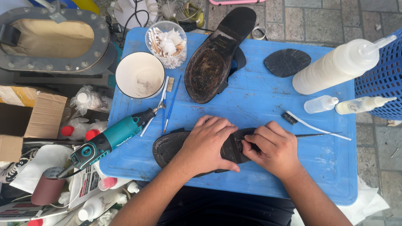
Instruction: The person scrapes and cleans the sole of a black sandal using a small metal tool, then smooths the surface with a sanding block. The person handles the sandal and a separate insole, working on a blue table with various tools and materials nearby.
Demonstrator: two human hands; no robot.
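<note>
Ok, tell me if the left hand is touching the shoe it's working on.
Touching. The head view shows the left hand pressed flat over the dark shoe sole on the blue table, fingers wrapped across it, no gap visible.

A street-side shoe-repair stall: worn soles [213, 62], glue bottles [335, 65] and rotary tool [113, 138] over paving.
</note>
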